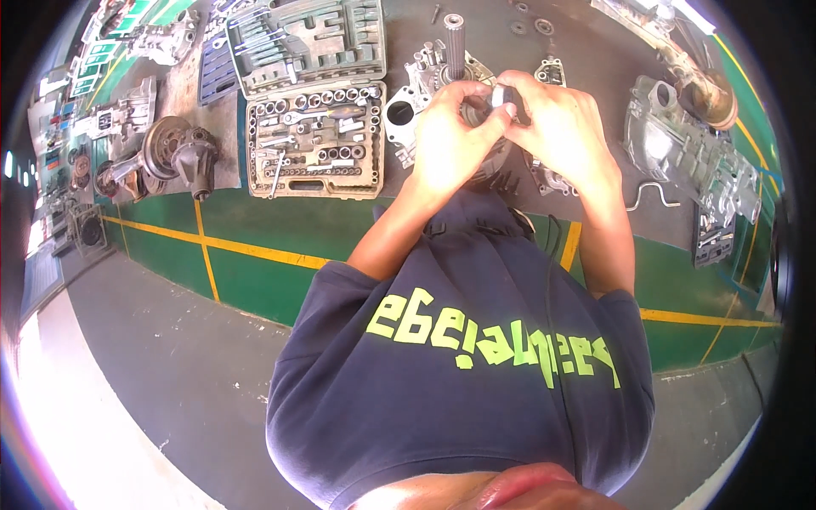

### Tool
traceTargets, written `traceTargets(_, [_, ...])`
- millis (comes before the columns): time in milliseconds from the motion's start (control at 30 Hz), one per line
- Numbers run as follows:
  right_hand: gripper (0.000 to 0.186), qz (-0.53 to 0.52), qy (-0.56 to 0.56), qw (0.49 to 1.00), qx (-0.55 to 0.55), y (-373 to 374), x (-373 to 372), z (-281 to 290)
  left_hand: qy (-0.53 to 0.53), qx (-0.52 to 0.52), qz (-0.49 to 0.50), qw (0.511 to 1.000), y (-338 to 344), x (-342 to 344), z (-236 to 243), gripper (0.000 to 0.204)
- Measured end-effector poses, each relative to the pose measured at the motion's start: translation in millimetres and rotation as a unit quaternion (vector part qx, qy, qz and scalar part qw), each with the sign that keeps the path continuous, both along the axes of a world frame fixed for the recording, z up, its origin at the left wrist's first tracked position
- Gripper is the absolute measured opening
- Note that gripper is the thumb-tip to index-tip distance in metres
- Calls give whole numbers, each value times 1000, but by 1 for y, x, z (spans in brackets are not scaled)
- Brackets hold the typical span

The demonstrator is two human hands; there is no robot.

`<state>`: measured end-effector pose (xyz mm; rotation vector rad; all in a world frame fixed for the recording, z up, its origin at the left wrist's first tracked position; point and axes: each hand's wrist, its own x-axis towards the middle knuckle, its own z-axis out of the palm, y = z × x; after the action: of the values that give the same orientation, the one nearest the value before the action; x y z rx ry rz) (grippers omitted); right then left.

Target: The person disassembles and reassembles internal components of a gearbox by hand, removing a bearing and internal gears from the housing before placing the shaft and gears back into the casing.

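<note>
Nearest to the camera is the dark blue shirt [459, 374] with yellow-green letters across the chest. Above it, the left hand [450, 144] and the right hand [561, 132] meet over the grey counter [595, 212]. Both hands close around a small metal ring [501, 95], pinched between the fingertips, just above a dark round machine part [489, 166]. Left of the hands lies an open grey socket set case [316, 136]. A grooved shaft [455, 42] stands upright behind the hands.
</note>
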<state>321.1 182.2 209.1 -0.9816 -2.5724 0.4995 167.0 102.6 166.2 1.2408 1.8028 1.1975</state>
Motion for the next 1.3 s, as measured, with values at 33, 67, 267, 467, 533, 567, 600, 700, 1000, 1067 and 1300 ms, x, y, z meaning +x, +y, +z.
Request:
traceTargets(33, [31, 7, 2, 1000, 0, 1, -1, -2, -22, -23, -2, 999, 1, -1, -1, 42])
traceTargets(67, [30, 15, 4, 1000, 0, 2, -3, -2, -42, 15, -18, 999, 2, -5, -6, 38])
traceTargets(267, [43, -12, 47, 999, -22, 1, -6, -9, -264, 5, -29, 964, 4, -12, -16, 33])
traceTargets(467, [45, -53, -3, 989, -136, -2, -10, 2, -361, 14, -44, 931, 5, -17, -20, 27])
traceTargets(533, [46, -62, -4, 992, -110, -4, -11, 1, -373, 10, -51, 926, 7, -18, -19, 27])
traceTargets(567, [47, -66, -4, 994, -83, -6, -12, -2, -382, 8, -54, 923, 8, -20, -19, 27])
traceTargets(600, [47, -69, -5, 994, -85, -8, -12, -4, -386, 4, -62, 920, 9, -22, -21, 28])
traceTargets(700, [49, -101, 0, 992, -72, -15, -15, -13, -382, -30, -75, 921, 14, -26, -20, 29])
traceTargets(1000, [54, -258, -1, 962, -90, -36, -33, -27, -353, -26, -38, 935, 18, -24, -21, 24])
traceTargets(1067, [55, -255, 2, 960, -113, -39, -31, -21, -344, -22, -32, 938, 15, -21, -21, 26])
traceTargets(1300, [59, -260, 149, 909, -291, -58, 3, -17, -308, -56, -29, 949, -11, -37, -16, 32])
